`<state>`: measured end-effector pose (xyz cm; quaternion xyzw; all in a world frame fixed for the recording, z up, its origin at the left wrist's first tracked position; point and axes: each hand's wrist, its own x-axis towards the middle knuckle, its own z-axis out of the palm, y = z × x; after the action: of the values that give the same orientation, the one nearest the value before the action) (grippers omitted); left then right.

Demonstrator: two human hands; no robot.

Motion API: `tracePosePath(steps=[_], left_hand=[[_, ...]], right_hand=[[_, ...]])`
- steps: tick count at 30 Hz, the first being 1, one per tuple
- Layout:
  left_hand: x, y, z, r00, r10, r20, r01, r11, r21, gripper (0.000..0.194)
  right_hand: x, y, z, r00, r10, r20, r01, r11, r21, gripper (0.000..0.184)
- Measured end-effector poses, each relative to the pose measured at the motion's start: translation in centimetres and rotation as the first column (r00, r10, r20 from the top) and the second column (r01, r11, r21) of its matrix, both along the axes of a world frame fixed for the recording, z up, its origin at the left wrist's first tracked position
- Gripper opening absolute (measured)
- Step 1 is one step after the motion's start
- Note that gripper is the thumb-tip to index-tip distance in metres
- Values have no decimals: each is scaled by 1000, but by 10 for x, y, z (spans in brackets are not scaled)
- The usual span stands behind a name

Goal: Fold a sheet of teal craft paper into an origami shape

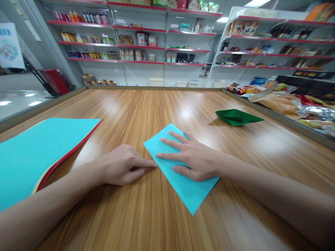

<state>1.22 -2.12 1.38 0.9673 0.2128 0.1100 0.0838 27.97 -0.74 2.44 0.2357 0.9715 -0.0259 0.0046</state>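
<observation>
Pressing blue paper (pixel 185 188) flat on the desk (pixel 131 111) with the right hand (pixel 192 157), spread wide, gripping nothing. Pointing at its left edge with the left hand (pixel 124 165), empty and mostly curled.

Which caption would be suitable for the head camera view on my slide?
Right hand spread on light blue paper, left hand pointing at its edge, green origami boat beyond.
</observation>
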Motion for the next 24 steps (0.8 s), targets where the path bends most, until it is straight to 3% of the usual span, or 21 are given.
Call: tracePosePath(steps=[18, 24], left_hand=[[1, 0, 2, 1000, -9, -21, 9, 1000, -6, 41], [1, -2, 3, 999, 41, 19, -42, 998, 51, 40]], right_hand=[[0, 2, 2, 1000, 30, 1, -30, 1000, -4, 53], [-1, 3, 1, 999, 37, -2, -37, 999, 5, 53]])
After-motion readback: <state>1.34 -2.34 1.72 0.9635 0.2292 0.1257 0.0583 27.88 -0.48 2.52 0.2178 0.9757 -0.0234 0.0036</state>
